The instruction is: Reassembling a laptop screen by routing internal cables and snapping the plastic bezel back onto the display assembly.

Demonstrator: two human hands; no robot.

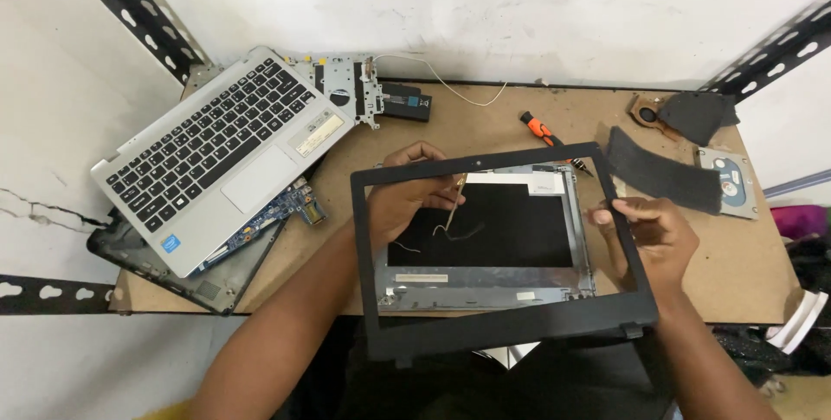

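Black plastic screen bezel (pixel 485 333) is pinched by both the left hand (pixel 407 199) and right hand (pixel 653 238), lifted clear of the lid panel (pixel 485 238) beneath them.

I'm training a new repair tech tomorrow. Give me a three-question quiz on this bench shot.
1. True or false: both hands hold the black screen bezel.
2. Which lies left of the bezel? A) silver keyboard deck B) hard drive C) orange-handled screwdriver
3. Fill in: beneath the bezel lies the laptop's ____ cover with loose wires.

Key:
1. True: the left hand takes the bezel's left side, the right hand its right side.
2. A: the keyboard deck; the hard drive and screwdriver lie right.
3. lid.
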